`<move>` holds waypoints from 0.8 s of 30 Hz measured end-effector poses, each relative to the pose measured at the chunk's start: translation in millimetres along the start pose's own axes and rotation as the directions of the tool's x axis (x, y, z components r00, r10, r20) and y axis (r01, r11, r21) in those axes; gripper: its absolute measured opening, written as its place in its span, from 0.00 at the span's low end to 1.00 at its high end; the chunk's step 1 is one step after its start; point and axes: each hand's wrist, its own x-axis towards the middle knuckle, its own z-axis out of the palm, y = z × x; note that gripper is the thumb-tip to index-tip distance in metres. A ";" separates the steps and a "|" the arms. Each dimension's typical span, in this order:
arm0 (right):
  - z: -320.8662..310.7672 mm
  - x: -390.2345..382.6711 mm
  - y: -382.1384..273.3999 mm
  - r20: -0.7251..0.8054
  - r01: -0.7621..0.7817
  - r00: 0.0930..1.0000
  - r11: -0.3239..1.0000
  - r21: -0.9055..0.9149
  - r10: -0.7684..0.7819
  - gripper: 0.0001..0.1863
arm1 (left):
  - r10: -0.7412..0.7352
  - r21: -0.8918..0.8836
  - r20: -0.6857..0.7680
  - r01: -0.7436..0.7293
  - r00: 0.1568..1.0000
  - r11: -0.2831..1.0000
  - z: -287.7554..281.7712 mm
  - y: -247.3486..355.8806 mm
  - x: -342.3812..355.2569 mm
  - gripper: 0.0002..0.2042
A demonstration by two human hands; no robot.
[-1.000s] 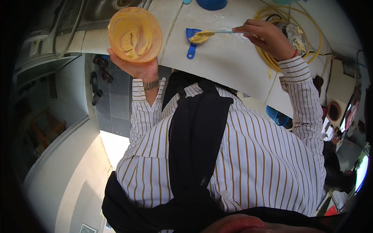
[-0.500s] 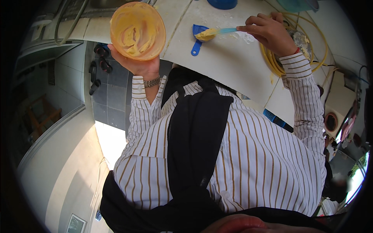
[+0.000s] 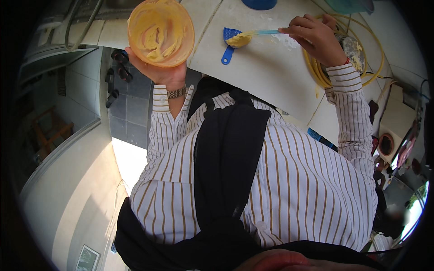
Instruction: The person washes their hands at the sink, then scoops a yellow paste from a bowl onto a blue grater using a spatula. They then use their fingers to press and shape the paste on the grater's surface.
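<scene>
My left hand (image 3: 166,75) holds an orange mixing bowl (image 3: 191,36) from underneath, tipped so its inside shows. Yellow paste (image 3: 159,39) is smeared over the bowl's inner wall. Between the pinched fingertips of my right hand (image 3: 316,38) is the handle of a light blue spatula (image 3: 266,32). A lump of the same paste (image 3: 239,40) covers the spatula's tip, right over a blue perforated impression tray (image 3: 228,55). That tray lies on the counter, its short handle towards me. Whether the paste touches the tray, I cannot tell.
White residue marks the tiled counter (image 3: 266,72). A coiled yellow hose (image 3: 382,45) lies beyond my right wrist, around a paste-smeared metal piece (image 3: 351,49). Along the far edge stand a blue container (image 3: 260,3) and a teal basin (image 3: 348,5). Sandals (image 3: 112,98) lie on the floor at left.
The bowl has shifted slightly upward in view with my left hand. My right hand and the spatula have moved a little to the right, the paste staying over the tray.
</scene>
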 end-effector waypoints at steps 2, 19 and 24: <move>2.1 -2.7 -1.7 0.029 -0.024 0.999 0.999 0.024 0.024 0.12 | 0.004 0.005 0.004 -0.004 1.000 1.000 1.5 0.2 -2.0 0.31; 3.6 -14.7 1.9 -0.004 -0.084 0.996 0.996 0.033 0.084 0.11 | -0.037 0.004 0.001 0.037 0.999 0.999 20.2 -2.9 -10.5 0.30; 3.6 -20.3 2.2 -0.005 -0.139 0.990 0.986 0.093 0.140 0.11 | 0.006 0.028 -0.001 -0.006 1.000 1.000 21.8 -5.3 -7.1 0.30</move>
